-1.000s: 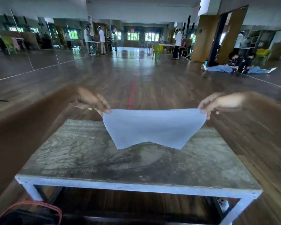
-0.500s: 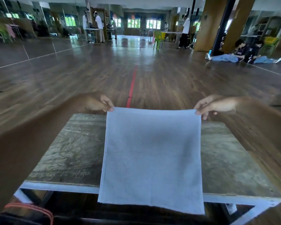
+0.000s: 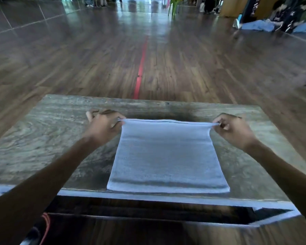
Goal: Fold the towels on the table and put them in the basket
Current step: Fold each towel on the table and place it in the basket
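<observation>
My left hand pinched the far left corner of the pale blue towel, my right hand pinched its far right corner, far edge stretched taut between them, towel lay flat on the weathered wooden table, its near edge at the table's front edge, red floor line beyond the table

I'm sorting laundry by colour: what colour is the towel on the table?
Pale blue, plain with no pattern; the towel shows clearly in the head view.

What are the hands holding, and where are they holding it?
The towel: the left hand pinches its far left corner, the right hand its far right corner.
</observation>
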The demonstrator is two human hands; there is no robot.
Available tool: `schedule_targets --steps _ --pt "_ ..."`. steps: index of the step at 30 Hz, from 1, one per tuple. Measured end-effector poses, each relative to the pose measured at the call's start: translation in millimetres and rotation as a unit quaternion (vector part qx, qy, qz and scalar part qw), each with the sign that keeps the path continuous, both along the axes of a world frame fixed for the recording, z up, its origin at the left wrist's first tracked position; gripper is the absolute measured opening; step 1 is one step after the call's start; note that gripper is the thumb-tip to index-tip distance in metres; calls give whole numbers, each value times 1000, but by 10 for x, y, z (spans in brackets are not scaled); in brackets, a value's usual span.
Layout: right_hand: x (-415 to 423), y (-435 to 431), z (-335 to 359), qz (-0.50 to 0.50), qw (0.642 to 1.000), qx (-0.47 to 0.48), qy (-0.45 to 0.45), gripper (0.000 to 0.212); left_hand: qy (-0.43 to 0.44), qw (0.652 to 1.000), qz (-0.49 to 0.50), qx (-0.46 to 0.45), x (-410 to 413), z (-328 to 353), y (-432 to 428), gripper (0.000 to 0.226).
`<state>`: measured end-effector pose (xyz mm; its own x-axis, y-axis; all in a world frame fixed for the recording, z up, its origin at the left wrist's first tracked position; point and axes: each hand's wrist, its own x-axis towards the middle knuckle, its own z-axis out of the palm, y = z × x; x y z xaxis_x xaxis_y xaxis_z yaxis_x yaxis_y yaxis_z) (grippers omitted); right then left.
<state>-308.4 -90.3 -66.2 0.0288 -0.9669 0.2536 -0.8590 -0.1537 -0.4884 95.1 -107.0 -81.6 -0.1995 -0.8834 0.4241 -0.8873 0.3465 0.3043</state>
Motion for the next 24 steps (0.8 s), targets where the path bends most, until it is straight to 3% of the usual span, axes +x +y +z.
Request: schedule_targets --steps 2,5,6,10,14,16,21,24 --pt "-16 327 -219 24 999 -35 15 23 21 1000 -13 -9 33 -158 297 26" --pt "-44 819 -450 44 995 -87 26 7 19 999 -30 -40 54 -320 785 19" --pt "-34 963 -484 45 994 -93 35 12 14 998 -29 -44 64 -375 928 20" --pt "5 1348 -593 60 993 -88 49 22 34 997 -58 -44 74 -533 1306 19" --pt "-1 1497 -677 44 997 -63 -11 13 89 992 -91 -3 119 -617 1478 17" --pt "-4 1558 -682 26 998 -50 -32 24 93 992 -85 6 141 -645 1549 20" --pt "45 1713 -633 20 995 -70 -67 28 118 989 -76 -39 121 -578 1668 23" --pt "11 1744 -682 43 996 -57 -58 27 85 991 -99 -33 141 -585 1703 21"
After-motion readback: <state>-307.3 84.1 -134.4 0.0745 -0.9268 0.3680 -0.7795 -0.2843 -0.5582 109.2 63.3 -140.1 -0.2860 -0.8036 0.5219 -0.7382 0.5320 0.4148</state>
